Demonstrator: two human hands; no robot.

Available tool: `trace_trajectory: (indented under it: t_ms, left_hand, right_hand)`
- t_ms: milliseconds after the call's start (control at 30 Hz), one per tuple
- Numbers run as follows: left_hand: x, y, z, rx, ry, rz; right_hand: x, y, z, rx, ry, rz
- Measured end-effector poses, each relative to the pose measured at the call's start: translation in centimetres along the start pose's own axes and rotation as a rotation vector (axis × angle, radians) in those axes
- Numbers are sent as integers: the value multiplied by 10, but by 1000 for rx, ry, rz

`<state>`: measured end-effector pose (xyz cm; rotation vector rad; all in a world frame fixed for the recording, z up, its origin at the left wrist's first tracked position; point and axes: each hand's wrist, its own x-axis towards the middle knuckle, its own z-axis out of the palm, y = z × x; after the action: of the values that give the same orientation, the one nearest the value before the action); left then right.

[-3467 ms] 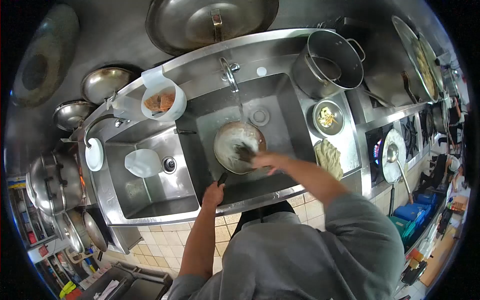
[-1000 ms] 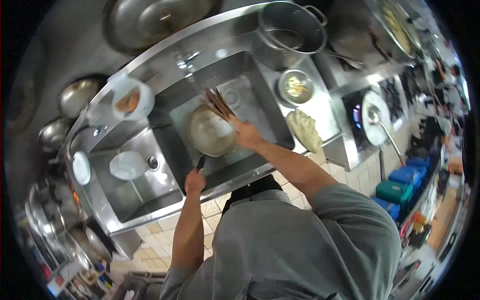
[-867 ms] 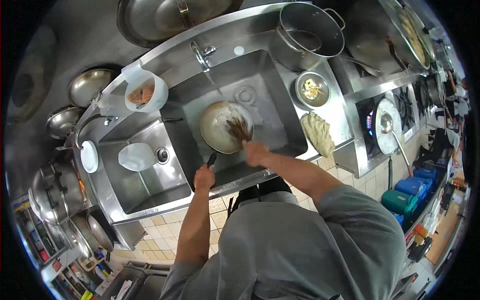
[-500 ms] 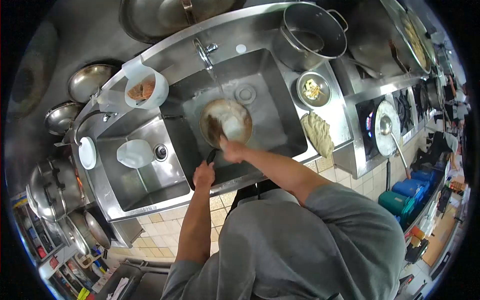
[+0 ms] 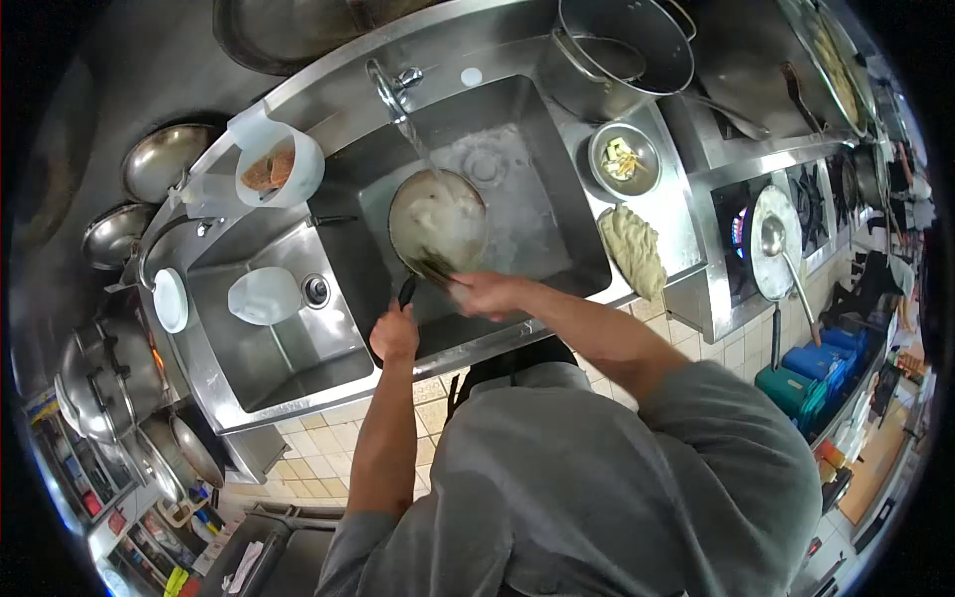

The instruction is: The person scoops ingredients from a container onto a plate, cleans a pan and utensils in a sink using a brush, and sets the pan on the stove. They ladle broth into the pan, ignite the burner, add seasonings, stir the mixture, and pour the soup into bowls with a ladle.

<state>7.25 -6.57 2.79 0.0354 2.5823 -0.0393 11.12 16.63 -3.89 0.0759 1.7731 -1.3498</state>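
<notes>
Standing at the front rim (image 5: 473, 346) of the sink (image 5: 542, 244), the person has the left hand (image 5: 395, 333) closed around the black handle (image 5: 407, 292) of a pan, just inside this edge. The right hand (image 5: 487, 297) is gripping a bundle brush (image 5: 433, 267), whose blurred bristles are at the pan's 6 o'clock edge. The pan (image 5: 428, 214), with cloudy water, is inside the basin, nearer to the left wall than the right; the wider room for moving is from 1 to 4 o'clock. From the pan, a white jug (image 5: 264, 297) lies at 8 o'clock in the neighbouring basin, a cloth (image 5: 634, 251) at 3 beyond the right edge, a metal bowl (image 5: 648, 171) between 2 and 3, and a running faucet (image 5: 388, 90) at 11.
</notes>
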Motion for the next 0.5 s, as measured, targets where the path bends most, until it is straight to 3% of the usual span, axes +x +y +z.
trace_trajectory:
  t_ms: [33, 100, 167, 233, 300, 367, 400, 433, 467, 500]
  left_hand:
    - [-2, -2, -1, 5, -37, -9]
    - [-5, -3, -6, -18, -67, -14]
    - [3, -16, 11, -29, -107, -27]
    - [37, -43, 61, -168, -86, 150]
    - [34, -41, 57, -219, -132, 144]
    - [42, -50, 77, -230, -160, 189]
    - [38, -44, 69, -235, -157, 186]
    - [30, -32, 49, -365, -297, 93]
    - [23, -17, 26, -493, -431, 6]
    - [15, -3, 6, -495, -421, 19]
  right_hand:
    - [-27, -55, -11, 478, -26, 40]
    - [-17, -80, -31, 1180, 71, -112]
    - [10, -79, -59, 1235, 581, -137]
    - [-8, -69, -75, 813, 802, -100]
    - [-7, -7, -79, -181, 1107, 86]
    - [-110, -46, -93, -340, 722, 238]
    - [-117, -24, -91, -455, 650, 295]
    - [-121, -8, -89, -569, 581, 350]
    - [-133, -9, -87, -569, 467, 431]
    - [-146, -12, -83, -565, 356, 513]
